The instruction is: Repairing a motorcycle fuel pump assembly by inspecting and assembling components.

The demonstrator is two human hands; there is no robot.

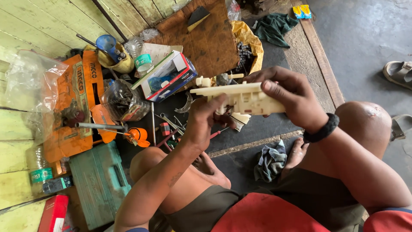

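Observation:
I hold a cream-coloured plastic part (240, 98), long and blocky with small compartments, in front of me above the floor. My left hand (205, 122) grips its lower left end from below. My right hand (291, 96) clasps its right end, thumb on top, with a black band on the wrist. Two small cream pegs stick up at the part's far left edge. I sit on the floor with bare knees and feet under the part.
Tools lie to the left: an orange tool case (73, 107), a green case (101, 182), a clear jar of hardware (122, 101), a blue-white box (167, 77), loose screwdrivers (171, 129). A grey rag (270, 161) lies by my foot. A brown board (206, 36) and a sandal (399, 73) lie beyond.

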